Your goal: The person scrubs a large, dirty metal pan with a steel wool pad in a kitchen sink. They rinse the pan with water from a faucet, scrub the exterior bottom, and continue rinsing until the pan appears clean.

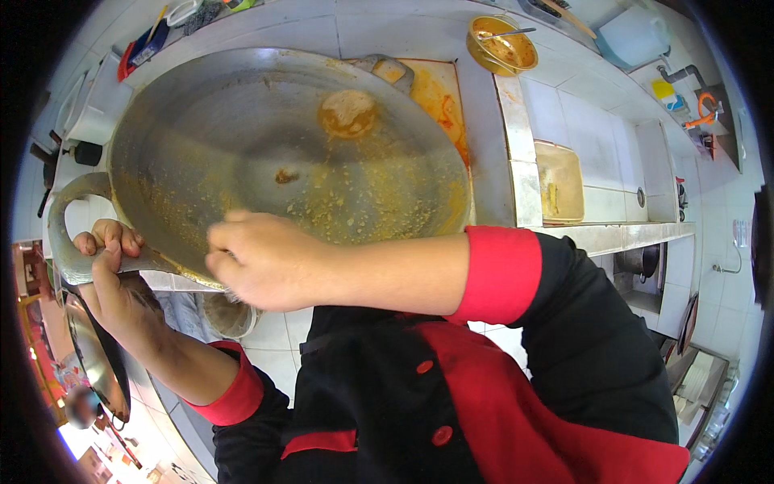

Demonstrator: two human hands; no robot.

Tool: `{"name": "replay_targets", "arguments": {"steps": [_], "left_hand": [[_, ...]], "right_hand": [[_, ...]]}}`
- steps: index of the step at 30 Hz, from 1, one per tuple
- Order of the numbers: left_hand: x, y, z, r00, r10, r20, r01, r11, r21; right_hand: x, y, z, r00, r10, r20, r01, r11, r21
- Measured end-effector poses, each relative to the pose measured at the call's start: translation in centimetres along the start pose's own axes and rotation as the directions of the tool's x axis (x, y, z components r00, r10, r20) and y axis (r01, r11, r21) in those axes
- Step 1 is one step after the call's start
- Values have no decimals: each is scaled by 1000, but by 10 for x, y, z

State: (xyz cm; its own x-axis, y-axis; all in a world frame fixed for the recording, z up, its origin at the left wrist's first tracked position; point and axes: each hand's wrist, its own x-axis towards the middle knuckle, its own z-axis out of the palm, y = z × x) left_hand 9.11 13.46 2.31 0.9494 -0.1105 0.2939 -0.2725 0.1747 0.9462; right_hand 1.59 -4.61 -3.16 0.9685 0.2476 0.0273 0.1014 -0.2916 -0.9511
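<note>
A big grey metal wok [274,161] fills the left half of the view, its inside speckled with yellow-brown food residue. A small pool of frothy orange-brown liquid [348,113] lies toward its far side. My left hand [109,250] is wrapped round the wok's left loop handle [72,198]. Over the near-left rim, my right hand [258,256] is closed with the fingers curled down against the wok's near wall. Whatever it may hold is hidden beneath the fingers. The wok's other handle [395,73] sits at the far right.
Orange stains cover the tiled counter [439,89] beside the wok. A yellow bowl [501,52] with a spoon in it stands at the back. To the right, a beige rectangular tub [559,181] sits in a tiled basin. A round metal lid [98,347] is below my left hand.
</note>
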Motion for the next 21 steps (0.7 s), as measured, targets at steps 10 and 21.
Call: {"name": "replay_targets", "arguments": {"steps": [10, 21], "left_hand": [[-3, 1, -9, 999, -2, -54, 3, 1000, 13], [1, -2, -14, 999, -22, -50, 23, 1000, 14]], "right_hand": [[-134, 74, -139, 920, -40, 389, 260, 806, -532], [-200, 107, -125, 972, -214, 97, 234, 854, -465]]}}
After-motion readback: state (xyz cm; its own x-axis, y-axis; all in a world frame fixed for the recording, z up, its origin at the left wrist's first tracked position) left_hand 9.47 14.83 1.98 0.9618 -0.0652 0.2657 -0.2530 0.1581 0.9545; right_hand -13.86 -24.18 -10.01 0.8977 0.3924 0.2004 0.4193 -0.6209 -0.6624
